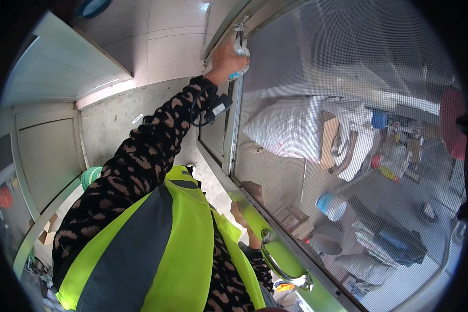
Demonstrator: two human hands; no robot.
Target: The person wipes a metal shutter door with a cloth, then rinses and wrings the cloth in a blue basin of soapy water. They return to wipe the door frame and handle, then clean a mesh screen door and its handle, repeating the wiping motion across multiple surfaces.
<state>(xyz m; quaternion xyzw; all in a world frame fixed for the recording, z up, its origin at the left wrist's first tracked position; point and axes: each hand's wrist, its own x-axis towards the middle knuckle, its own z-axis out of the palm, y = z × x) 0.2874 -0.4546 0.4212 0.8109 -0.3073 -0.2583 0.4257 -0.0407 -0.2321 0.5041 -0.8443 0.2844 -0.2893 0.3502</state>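
My left hand [225, 60] reaches far forward and presses a crumpled white-and-blue cloth [241, 48] against the metal frame [236, 113] of a mesh screen door. A black strap with a small device [218, 108] sits on that wrist, over a leopard-patterned sleeve [148, 144]. My right hand [240, 214] is low beside the door's lower rail, partly hidden by it; its grip is unclear. A curved metal handle [282, 265] is fixed to the shiny rail close to my right forearm. The mesh [273, 171] stretches to the right of both hands.
Through the mesh show a white woven sack [284, 126], a blue-and-white bucket [331, 206] and piled folded fabric [394, 241]. A pale panelled door [62, 66] stands at upper left. Concrete floor [117, 121] lies left of my arm. A green round object [90, 177] is behind my elbow.
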